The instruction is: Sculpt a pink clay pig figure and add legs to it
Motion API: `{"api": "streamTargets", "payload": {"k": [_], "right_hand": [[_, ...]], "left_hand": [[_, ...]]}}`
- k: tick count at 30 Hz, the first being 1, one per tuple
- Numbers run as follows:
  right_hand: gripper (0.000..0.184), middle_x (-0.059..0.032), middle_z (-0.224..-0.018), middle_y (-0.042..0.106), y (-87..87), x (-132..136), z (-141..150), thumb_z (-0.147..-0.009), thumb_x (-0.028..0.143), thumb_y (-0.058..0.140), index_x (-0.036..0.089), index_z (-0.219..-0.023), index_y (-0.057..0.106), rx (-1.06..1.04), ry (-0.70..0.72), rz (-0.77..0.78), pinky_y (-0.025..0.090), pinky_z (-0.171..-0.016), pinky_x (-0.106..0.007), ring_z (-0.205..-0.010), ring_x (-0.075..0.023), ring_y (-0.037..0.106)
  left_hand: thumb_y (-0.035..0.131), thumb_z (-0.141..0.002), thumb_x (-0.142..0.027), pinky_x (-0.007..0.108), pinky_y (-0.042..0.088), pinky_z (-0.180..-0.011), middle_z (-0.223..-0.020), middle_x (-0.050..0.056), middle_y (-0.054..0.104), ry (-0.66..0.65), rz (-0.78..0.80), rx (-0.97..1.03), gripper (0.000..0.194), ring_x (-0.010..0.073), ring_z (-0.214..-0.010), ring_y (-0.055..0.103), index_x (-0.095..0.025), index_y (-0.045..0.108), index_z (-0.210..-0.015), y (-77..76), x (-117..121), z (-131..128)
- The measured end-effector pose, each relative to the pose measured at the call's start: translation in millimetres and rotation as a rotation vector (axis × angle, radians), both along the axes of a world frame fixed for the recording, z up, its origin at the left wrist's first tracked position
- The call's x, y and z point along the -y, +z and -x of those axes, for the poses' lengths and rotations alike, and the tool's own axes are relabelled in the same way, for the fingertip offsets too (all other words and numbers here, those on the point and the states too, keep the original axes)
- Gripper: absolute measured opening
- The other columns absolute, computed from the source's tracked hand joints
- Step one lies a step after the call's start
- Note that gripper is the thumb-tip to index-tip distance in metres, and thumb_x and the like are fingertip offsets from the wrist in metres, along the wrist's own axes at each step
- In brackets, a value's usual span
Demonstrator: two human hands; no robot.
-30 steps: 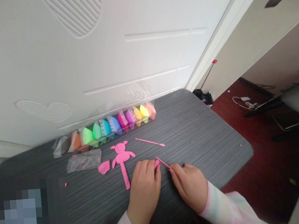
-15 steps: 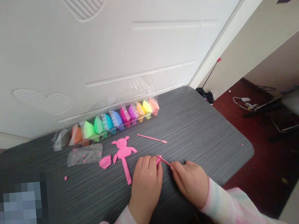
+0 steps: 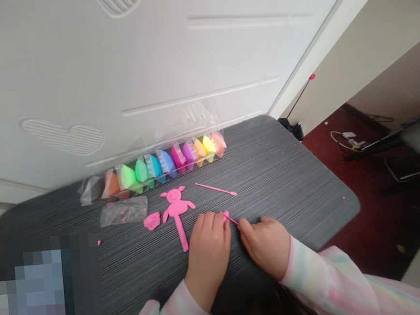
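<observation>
My left hand [image 3: 210,247] is closed around a piece of pink modelling clay [image 3: 226,216], most of it hidden by the fingers. In my right hand [image 3: 267,242] a thin pink modelling tool [image 3: 232,220] is pinched, its tip lying against that clay. To the left of my hands a flat pink clay figure [image 3: 178,208] lies on the table, with a round head, two ears, two arms and one long leg. A loose lump of pink clay [image 3: 152,221] sits beside it. Above my hands rests a second pink modelling tool [image 3: 216,189].
A clear tray [image 3: 182,175] of wrapped clay in several colours stands along the white panel [image 3: 173,58] at the back. A crumpled clear wrapper [image 3: 124,211] lies in front of it. The dark table [image 3: 299,179] ends at a rounded right edge above a red floor.
The view has shifted slightly, so the table things appear a little higher and further right. Both hands keep their holds, and the tool tip stays at the clay.
</observation>
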State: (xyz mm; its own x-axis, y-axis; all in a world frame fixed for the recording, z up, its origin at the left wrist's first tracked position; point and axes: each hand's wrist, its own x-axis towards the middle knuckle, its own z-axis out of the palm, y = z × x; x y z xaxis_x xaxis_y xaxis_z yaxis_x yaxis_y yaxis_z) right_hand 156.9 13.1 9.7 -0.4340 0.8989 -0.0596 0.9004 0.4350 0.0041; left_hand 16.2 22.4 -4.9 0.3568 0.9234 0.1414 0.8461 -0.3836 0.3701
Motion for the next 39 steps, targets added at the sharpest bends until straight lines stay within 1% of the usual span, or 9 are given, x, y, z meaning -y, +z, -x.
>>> {"api": "streamTargets", "payload": {"k": [3,9,14,19,24,29,34,39], "right_hand": [[0.016,0.0005,-0.042,0.058,2.2,2,-1,-0.079,0.011,0.042,0.018,-0.067,0.049,0.040,0.016,0.012,0.017,-0.049,-0.029,-0.034,-0.0128,0.048],[0.015,-0.0005,-0.043,0.059,1.3,0,6,-0.079,0.011,0.042,0.017,-0.067,0.049,0.078,0.005,0.005,0.017,-0.048,-0.030,-0.034,-0.0128,0.050],[0.016,0.0007,-0.038,0.056,0.6,6,-1,-0.079,0.012,0.042,0.018,-0.065,0.048,0.087,-0.006,-0.015,0.016,-0.048,-0.029,-0.031,-0.0128,0.048],[0.014,0.0006,-0.042,0.058,-1.0,1,0,-0.080,0.015,0.043,0.017,-0.068,0.049,0.091,-0.014,-0.029,0.016,-0.048,-0.029,-0.033,-0.0124,0.048],[0.016,0.0018,-0.038,0.055,-2.4,4,-4,-0.080,0.015,0.042,0.018,-0.065,0.048,0.067,0.002,-0.066,0.016,-0.048,-0.029,-0.031,-0.0134,0.047],[0.021,0.0028,-0.038,0.053,-5.7,6,-11,-0.083,0.018,0.038,0.020,-0.064,0.048,0.023,-0.013,-0.136,0.018,-0.049,-0.028,-0.032,-0.0141,0.046],[0.027,0.0030,-0.038,0.052,-9.1,4,-15,-0.087,0.022,0.033,0.021,-0.064,0.047,-0.035,-0.036,-0.184,0.022,-0.051,-0.027,-0.034,-0.0137,0.044],[0.030,0.0035,-0.039,0.052,-8.0,7,-19,-0.088,0.022,0.031,0.020,-0.063,0.046,-0.067,-0.038,-0.182,0.022,-0.052,-0.027,-0.035,-0.0120,0.043]], "left_hand": [[0.040,-0.085,-0.013,0.034,0.042,-0.069,-0.079,0.003,0.055,-0.018,-0.003,-0.002,0.016,0.0182,-0.077,0.050,-0.017,0.056,-0.086,0.8,1,0],[0.038,-0.086,-0.017,0.035,0.042,-0.068,-0.076,0.003,0.054,0.031,0.048,0.010,0.017,0.0191,-0.075,0.049,-0.017,0.055,-0.082,0.7,0,-1],[0.039,-0.085,-0.017,0.036,0.043,-0.068,-0.076,0.002,0.054,0.026,0.064,0.037,0.015,0.0193,-0.075,0.048,-0.018,0.054,-0.080,-0.8,0,-1],[0.037,-0.086,-0.018,0.037,0.043,-0.068,-0.076,0.003,0.053,0.047,0.068,0.050,0.017,0.0198,-0.075,0.047,-0.018,0.053,-0.079,-1.5,1,-1],[0.039,-0.086,-0.020,0.036,0.043,-0.069,-0.076,0.001,0.053,0.058,0.071,0.069,0.014,0.0188,-0.076,0.047,-0.019,0.052,-0.081,-2.9,1,-2],[0.043,-0.084,-0.021,0.036,0.043,-0.070,-0.079,0.001,0.054,0.079,0.064,0.084,0.009,0.0189,-0.078,0.048,-0.019,0.052,-0.085,-4.3,1,-2],[0.043,-0.084,-0.022,0.036,0.043,-0.070,-0.081,0.001,0.055,0.076,0.060,0.077,0.012,0.0187,-0.079,0.048,-0.019,0.052,-0.092,-3.8,2,-1],[0.043,-0.084,-0.019,0.035,0.043,-0.069,-0.077,0.001,0.055,0.070,0.050,0.072,0.011,0.0181,-0.076,0.048,-0.018,0.053,-0.083,-4.0,1,-2]]}}
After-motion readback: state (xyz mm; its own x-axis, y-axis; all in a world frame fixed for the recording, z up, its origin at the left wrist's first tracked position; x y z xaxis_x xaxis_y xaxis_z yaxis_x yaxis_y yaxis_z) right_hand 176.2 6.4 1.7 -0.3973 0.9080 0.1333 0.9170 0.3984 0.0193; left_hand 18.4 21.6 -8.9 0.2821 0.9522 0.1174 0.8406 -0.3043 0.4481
